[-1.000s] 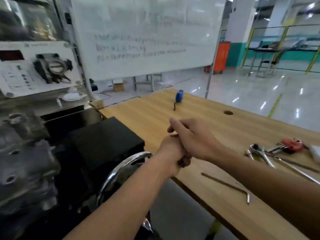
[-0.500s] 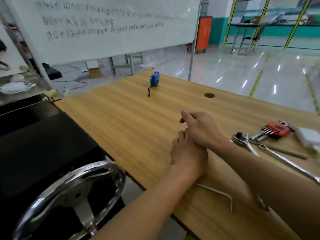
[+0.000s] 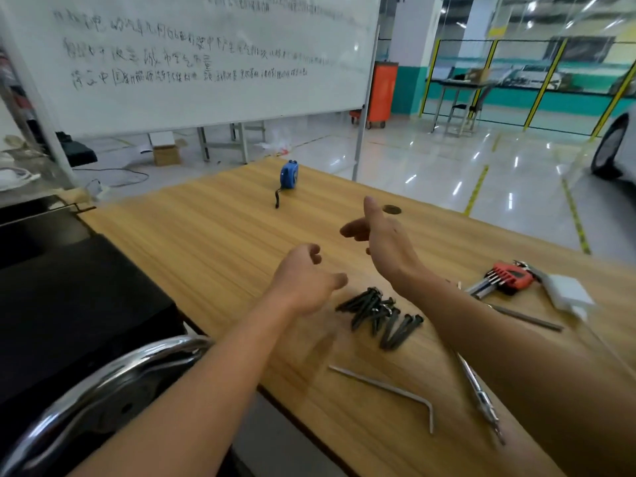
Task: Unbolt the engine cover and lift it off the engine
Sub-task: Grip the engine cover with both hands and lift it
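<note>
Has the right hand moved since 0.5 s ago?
Yes. The right hand has come off the left hand and moved toward the round hole in the table.

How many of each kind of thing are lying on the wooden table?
Blue tape measure: 1
Pile of black bolts: 1 (too heaped to count singly)
Loose L-shaped hex key: 1
Red hex key set: 1
White charger: 1
Thin metal rod: 1
Long silver tool: 1
Total: 7
</note>
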